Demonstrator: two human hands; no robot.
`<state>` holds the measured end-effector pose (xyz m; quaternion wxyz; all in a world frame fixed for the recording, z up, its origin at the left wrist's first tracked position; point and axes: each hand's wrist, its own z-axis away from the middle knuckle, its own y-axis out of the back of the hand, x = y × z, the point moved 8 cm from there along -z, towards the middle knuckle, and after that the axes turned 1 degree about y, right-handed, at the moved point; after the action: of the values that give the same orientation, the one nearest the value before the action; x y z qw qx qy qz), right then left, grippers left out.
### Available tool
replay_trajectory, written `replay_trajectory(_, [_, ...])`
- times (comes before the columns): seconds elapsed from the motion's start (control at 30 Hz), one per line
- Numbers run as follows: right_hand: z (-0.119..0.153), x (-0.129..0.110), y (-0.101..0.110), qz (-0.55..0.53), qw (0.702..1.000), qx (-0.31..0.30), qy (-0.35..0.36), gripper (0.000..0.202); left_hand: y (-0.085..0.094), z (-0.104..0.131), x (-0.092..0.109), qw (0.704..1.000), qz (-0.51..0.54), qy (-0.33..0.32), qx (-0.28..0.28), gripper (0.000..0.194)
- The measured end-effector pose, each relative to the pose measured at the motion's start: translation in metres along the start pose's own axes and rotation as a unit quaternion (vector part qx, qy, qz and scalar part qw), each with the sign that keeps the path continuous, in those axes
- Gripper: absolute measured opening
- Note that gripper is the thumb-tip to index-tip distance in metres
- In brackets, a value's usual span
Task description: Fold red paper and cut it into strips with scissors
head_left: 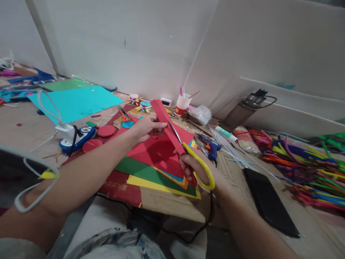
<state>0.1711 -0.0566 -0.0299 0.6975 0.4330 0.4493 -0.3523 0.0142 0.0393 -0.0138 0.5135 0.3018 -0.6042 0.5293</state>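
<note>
My left hand [147, 128] pinches a folded strip of red paper [161, 114] between thumb and fingers. In my right hand [196, 166] is a pair of scissors [201, 162] with yellow and red handles, its blades lying along the red strip. Beneath both hands lies a stack of coloured sheets: red paper [151, 153] on top, then a green sheet [134, 167] and a yellow sheet [161, 189] sticking out below. Red paper discs [106, 131] and a utility knife [124, 113] are left of the stack.
A blue glue gun [214, 150], a black phone [271, 201] and colourful pipe cleaners [304, 154] lie to the right. Behind stand a paper cup stack [183, 103] and a dark bottle [244, 109]. A power strip [78, 139] with cables and a cyan sheet [78, 102] are at left.
</note>
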Motion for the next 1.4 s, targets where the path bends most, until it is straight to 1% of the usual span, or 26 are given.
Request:
replay_trajectory(0.2, [-0.0009,0.0007,0.0016,-0.007,1.000,0.006,-0.015,0.019,0.0031,-0.0033,-0.0024,1.000,0.018,-0.013,0.005,0.013])
replay_trajectory(0.3, [-0.0013,-0.0005,0.0024,-0.011,1.000,0.011,-0.008,0.018,0.0040,-0.0036,-0.0039,1.000,0.012,-0.011,0.015,0.011])
replay_trajectory(0.47, [-0.0041,0.0008,0.0035,0.002,1.000,0.001,0.004,0.020,0.0046,-0.0021,-0.0041,0.999,0.010,-0.001,0.037,0.011])
replay_trajectory(0.63, [-0.0041,0.0039,0.0043,0.013,1.000,0.002,-0.007,0.020,0.0050,-0.0013,-0.0041,0.999,0.022,0.002,0.042,0.013])
replay_trajectory(0.83, [-0.0023,0.0009,0.0023,-0.012,1.000,0.003,-0.005,0.017,0.0061,-0.0013,-0.0052,0.998,0.049,-0.002,0.047,0.014])
replay_trajectory(1.07, [-0.0021,-0.0004,0.0020,-0.016,1.000,0.007,-0.001,0.019,0.0065,-0.0013,-0.0053,0.998,0.045,-0.003,0.055,0.014])
replay_trajectory(1.23, [-0.0012,-0.0021,0.0024,-0.005,1.000,0.011,0.002,0.019,0.0070,-0.0025,-0.0065,0.998,0.044,-0.001,0.048,0.013])
replay_trajectory(1.4, [-0.0015,-0.0024,0.0016,-0.007,1.000,0.002,0.008,0.019,0.0074,-0.0026,-0.0069,0.998,0.041,-0.001,0.046,0.012])
